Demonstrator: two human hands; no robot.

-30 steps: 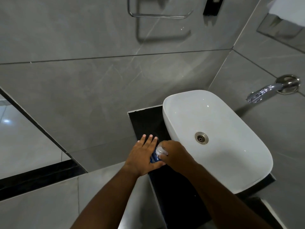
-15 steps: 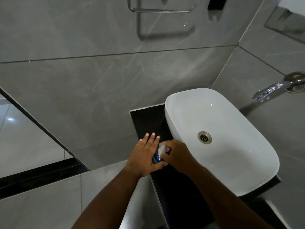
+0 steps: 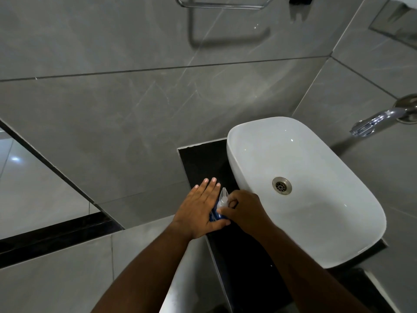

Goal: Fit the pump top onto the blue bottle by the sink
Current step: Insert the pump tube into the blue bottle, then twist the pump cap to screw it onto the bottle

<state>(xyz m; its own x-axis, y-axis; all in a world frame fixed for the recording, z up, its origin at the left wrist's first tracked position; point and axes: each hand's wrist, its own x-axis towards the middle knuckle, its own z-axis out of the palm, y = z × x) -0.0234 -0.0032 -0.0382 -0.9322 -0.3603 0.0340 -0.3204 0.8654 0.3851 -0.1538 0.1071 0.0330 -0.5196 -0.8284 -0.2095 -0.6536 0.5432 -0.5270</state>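
Note:
The blue bottle [image 3: 214,215] stands on the black counter [image 3: 203,159] just left of the white sink [image 3: 316,222]. Only a sliver of its blue body shows between my hands. My left hand [image 3: 198,211] presses flat against the bottle's left side, thumb wrapped under it, fingers stretched forward. The clear pump top [image 3: 223,198] sits on the bottle's neck with its nozzle pointing away from me. My right hand [image 3: 243,211] grips the pump top's collar from the right with curled fingers.
A chrome tap [image 3: 379,119] sticks out of the wall at the right above the sink. A chrome towel rail [image 3: 221,5] hangs on the grey tiled wall at the top. The counter's left edge drops off beside my left hand.
The pump's nozzle has turned and now points away from me, with more of it showing above my right hand. Both hands stay on the bottle; the view has shifted slightly.

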